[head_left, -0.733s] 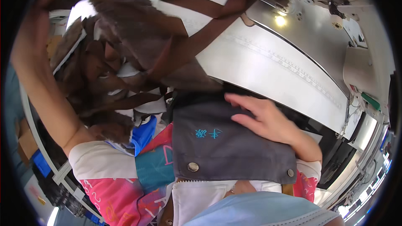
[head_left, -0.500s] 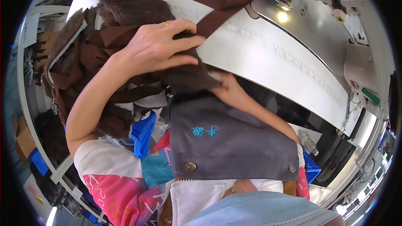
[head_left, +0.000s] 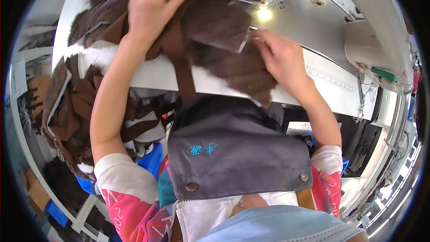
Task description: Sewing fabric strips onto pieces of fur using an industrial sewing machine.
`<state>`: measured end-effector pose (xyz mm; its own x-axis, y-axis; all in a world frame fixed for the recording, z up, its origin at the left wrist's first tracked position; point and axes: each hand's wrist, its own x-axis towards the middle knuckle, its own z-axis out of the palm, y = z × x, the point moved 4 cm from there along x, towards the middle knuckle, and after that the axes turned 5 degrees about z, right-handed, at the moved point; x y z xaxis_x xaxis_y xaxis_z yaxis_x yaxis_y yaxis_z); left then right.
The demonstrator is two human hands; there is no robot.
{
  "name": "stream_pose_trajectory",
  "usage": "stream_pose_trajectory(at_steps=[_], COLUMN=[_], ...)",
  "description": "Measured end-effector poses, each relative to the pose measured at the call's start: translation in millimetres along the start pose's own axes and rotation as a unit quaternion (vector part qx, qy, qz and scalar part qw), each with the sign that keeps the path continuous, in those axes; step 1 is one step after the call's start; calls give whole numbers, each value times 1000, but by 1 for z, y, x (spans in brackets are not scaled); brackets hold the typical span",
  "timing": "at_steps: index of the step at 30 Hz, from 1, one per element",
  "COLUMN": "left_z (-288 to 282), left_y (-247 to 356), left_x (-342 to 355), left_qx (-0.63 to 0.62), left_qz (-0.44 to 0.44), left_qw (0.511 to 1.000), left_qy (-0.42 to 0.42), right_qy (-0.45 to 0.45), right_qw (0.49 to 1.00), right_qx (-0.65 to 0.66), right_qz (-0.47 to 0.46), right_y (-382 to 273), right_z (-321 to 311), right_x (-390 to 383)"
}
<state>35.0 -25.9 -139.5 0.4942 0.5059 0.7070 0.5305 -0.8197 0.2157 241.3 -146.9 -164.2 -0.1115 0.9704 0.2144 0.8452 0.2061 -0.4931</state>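
Note:
A brown fur piece [head_left: 228,58] with a pale cut edge stretches over the white sewing table [head_left: 148,74]. My right hand [head_left: 284,58] pinches its right edge between thumb and fingers. Over more brown fur [head_left: 101,22] on the left, my left hand [head_left: 150,13] lies with thumb and fingers apart; the fingertips are partly cut off by the top of the picture. Dark brown fabric strips [head_left: 172,47] run among the fur, and one hangs over the table's near edge. Part of the fur is blurred by motion.
A sewing machine [head_left: 367,40] stands at the right, its lamp reflecting on the metal bed [head_left: 309,22]. Printed ruler marks run along the table. Left of my lap hangs a heap of brown fur and strips [head_left: 74,112], above a blue bin [head_left: 151,159]. A dark apron [head_left: 242,152] covers my front.
Both hands have moved up and forward, bringing fur from near my lap onto the table. The right hand has come out from behind the fur and moved right. The left has spread its fingers.

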Motion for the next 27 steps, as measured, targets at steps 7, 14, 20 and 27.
stream_pose_trajectory(at_steps=[7, 14, 20, 27], left_z=[0, 30, 78, 21], left_y=[38, 20, 38, 61], left_x=[-1, 35, 32, 37], left_qx=[-106, -190, -102, -408], left_qz=[38, -14, 98, -162], left_qw=[921, 913, 953, 829], left_qy=[-373, -360, -267, -345], right_qy=[8, -14, -32, 2], right_qw=[993, 993, 983, 945], right_qx=[-27, -4, 29, 324], right_qz=[-110, -119, -179, 43], right_y=[-34, -37, -66, 7], right_z=[-9, 20, 37, -20], right_x=[-17, -31, -36, -4])
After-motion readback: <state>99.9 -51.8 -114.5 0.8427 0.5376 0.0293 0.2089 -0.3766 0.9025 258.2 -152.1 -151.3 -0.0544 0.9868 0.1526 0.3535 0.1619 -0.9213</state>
